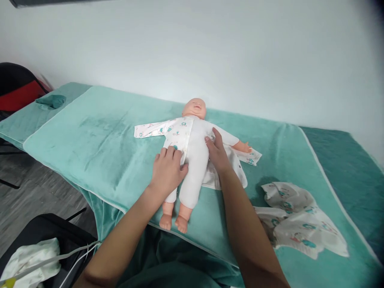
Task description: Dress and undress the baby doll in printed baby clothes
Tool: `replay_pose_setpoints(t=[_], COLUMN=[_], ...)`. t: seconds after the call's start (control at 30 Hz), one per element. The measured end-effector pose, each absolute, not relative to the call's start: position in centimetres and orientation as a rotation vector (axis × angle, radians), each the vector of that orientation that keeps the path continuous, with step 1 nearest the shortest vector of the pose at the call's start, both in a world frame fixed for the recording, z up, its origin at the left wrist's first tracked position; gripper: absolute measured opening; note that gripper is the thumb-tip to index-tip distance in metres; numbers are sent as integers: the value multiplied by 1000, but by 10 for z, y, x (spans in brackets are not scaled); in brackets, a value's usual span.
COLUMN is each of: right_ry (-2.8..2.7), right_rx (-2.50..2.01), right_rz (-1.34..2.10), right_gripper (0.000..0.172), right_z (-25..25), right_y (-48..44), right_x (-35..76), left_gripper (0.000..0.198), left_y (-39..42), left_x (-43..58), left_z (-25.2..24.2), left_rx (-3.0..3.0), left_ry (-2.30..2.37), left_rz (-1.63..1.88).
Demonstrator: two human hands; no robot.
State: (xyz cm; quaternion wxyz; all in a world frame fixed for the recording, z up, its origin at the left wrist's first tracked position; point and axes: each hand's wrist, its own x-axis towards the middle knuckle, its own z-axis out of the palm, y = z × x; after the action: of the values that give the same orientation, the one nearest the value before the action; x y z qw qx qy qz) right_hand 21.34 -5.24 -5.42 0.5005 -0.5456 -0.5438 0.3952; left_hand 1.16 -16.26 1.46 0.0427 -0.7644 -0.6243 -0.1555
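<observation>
A baby doll [196, 160] lies face up on a green-covered bed, dressed in a white bodysuit with its feet bare. A printed baby shirt [178, 132] covers one half of its chest. That side's sleeve is spread outward with no doll hand showing at the cuff. The shirt's other half lies opened out beneath the doll's other arm. My left hand [168, 170] is closed over the shirt's lower front, its thumb near the doll's hip. Against the doll's opposite side rests my right hand [217, 152], thumb and forefinger apart, the remaining fingers partly hidden.
Crumpled printed baby clothing [303, 220] lies on the bed cover [105, 128] beyond my right forearm. A white wall rises behind the bed. At lower left, a black chair [51, 224] holds white cloth [33, 260], with cables crossing it. Another chair [21, 94] stands at far left.
</observation>
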Motion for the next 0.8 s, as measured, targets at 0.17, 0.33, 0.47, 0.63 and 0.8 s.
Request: replay_pose_setpoints(t=[0.17, 0.33, 0.47, 0.63, 0.8], right_ry=[-1324, -1333, -1347, -1170, -888], right_rx=[-1311, -1314, -1267, -1393, -1501], right_rz=[975, 980, 975, 910, 510], right_gripper=[96, 103, 96, 54, 24], right_z=[-54, -51, -48, -39, -41], right_y=[-52, -53, -56, -55, -46], right_x=[214, 214, 212, 225, 279], left_gripper=[10, 20, 25, 21, 36], left_y=[-164, -157, -140, -97, -62], left_x=[11, 17, 26, 24, 37], left_z=[14, 15, 25, 31, 32], left_rx=[-2331, -2397, -2617, -2523, -2674], left_ry=[-1858, -1874, -1725, -1679, -1827], left_rz=[-418, -739, -906, -1261, -1103])
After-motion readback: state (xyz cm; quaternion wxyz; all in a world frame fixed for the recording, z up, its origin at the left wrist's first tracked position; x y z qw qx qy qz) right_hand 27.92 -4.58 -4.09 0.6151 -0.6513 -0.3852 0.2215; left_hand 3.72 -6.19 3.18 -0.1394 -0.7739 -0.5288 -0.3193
